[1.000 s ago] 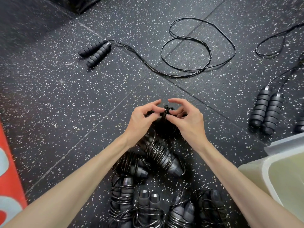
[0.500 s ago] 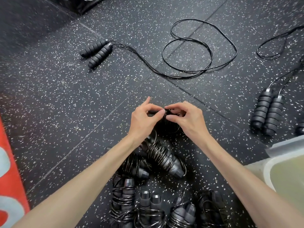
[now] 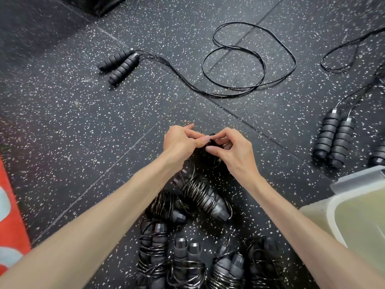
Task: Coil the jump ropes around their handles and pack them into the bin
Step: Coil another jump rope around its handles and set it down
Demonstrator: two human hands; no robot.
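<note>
My left hand [image 3: 180,140] and my right hand [image 3: 233,149] meet at the middle of the floor, both pinching the black cord at the top of a coiled jump rope [image 3: 210,153], most of it hidden under my fingers. Several coiled ropes [image 3: 202,197] lie in a cluster between my forearms. An uncoiled rope with two ribbed handles [image 3: 119,63] and a looped cord [image 3: 250,59] lies at the back. Another pair of handles [image 3: 334,136] stands at the right. The pale bin [image 3: 333,215] sits at the lower right.
A speckled black rubber floor [image 3: 73,122] lies all round. A red mat [image 3: 10,215] runs along the left edge. The bin's lid [image 3: 358,178] rests behind the bin. Another cord loop [image 3: 341,57] lies at the far right, and a dark object [image 3: 100,5] at the top.
Both hands have dropped slightly and closed in over the coiled rope; my fingers now cover the cord end that showed between them before.
</note>
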